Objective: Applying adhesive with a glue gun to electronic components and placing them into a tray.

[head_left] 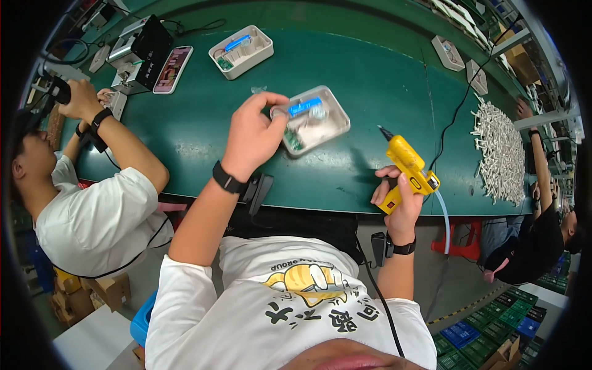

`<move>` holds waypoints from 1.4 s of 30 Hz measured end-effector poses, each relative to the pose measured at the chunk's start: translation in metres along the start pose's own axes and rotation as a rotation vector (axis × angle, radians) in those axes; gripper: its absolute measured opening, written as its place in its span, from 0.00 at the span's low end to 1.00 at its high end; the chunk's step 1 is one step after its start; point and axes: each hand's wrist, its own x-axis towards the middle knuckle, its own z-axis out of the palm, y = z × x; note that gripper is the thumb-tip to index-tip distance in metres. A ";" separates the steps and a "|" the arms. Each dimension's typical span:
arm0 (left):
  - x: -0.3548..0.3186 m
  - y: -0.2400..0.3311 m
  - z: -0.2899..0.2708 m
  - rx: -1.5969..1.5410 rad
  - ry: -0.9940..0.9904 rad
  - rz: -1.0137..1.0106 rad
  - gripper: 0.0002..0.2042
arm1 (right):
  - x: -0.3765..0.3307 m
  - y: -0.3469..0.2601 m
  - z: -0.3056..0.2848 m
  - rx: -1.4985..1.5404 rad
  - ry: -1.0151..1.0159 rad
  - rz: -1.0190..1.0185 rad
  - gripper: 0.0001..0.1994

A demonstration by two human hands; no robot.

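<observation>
My right hand (404, 200) grips a yellow hot glue gun (408, 166) by its handle, with the dark nozzle pointing up and left. A pale glue stick (443, 216) trails from its rear. Left of it is a shallow white plastic box (336, 120), which holds a blue cylindrical battery (305, 106), a clear glossy lump (319, 113) and a green circuit board (293, 140). At the box's left end, my left hand (256, 126) is closed, thumb and forefinger pinched beside the battery's wire end. What exactly they pinch is hidden.
A similar filled box (243, 52) stands farther back, near a phone (172, 69) and a black machine (140, 55). A co-worker (102, 191) sits left. Right are a black cable (453, 117), a heap of small white parts (498, 151), more boxes (448, 53) and another person (549, 216).
</observation>
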 end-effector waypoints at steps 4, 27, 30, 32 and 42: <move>0.043 -0.011 0.016 -0.086 0.024 0.064 0.18 | 0.002 0.002 -0.006 0.167 0.062 -0.083 0.12; 0.127 0.005 -0.004 0.510 -0.102 0.350 0.49 | 0.007 0.003 -0.013 0.166 0.029 -0.019 0.12; 0.133 0.024 0.046 0.601 -0.182 0.433 0.47 | 0.007 0.004 -0.011 0.184 0.049 -0.011 0.12; 0.153 0.024 0.064 0.606 -0.160 0.427 0.47 | 0.008 0.004 -0.011 0.185 0.060 -0.022 0.12; 0.162 0.034 0.069 0.563 -0.156 0.505 0.46 | -0.004 0.006 -0.003 0.165 0.089 -0.065 0.12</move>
